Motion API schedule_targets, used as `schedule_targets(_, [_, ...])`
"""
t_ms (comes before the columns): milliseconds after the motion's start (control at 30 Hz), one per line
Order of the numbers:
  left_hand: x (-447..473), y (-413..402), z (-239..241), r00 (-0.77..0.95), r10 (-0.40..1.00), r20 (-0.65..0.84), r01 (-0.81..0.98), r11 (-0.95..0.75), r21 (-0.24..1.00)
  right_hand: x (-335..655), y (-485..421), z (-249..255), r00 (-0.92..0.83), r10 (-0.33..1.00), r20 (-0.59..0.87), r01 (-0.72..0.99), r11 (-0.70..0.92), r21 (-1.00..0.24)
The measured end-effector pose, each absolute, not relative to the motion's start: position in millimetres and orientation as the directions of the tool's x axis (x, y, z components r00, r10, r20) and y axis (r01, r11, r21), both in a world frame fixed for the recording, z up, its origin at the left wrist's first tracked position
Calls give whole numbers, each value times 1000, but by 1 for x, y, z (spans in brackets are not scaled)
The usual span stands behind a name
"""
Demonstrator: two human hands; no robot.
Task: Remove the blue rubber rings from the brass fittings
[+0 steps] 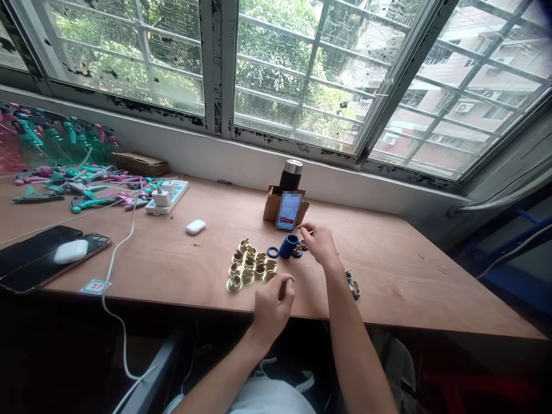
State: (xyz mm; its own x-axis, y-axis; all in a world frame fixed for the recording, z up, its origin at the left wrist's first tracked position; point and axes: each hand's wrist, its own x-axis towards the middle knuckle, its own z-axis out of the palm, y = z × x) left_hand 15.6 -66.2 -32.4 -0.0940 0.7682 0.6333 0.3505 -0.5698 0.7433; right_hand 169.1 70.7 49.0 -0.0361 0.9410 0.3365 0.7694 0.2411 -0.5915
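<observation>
Several brass fittings lie in a tight cluster on the plywood table. Beyond them stands a stack of blue rubber rings, with one loose blue ring on its left. My right hand hovers just right of the stack, fingertips pinched close to a small brass fitting; whether they hold anything is hidden. My left hand sits at the table's front edge, curled around a small dark piece. Off to the right, two fittings with blue rings lie apart.
A phone with a blurred screen leans in a cardboard holder against a steel-topped flask. Further left are a white earbud case, a power strip, dark phones, and teal-and-pink plastic parts. A window runs along the back.
</observation>
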Motion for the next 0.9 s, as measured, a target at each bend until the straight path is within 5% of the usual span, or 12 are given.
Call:
schedule_targets(367, [14,-68,-30,-90,781,618,382,-546,746,173,53,13,-177,954,242,812,281,-511])
schedule_targets(900, [15,-66,-29,-85,784,614,398,-539,742,174,24,10,0,958,288,883,135,-450])
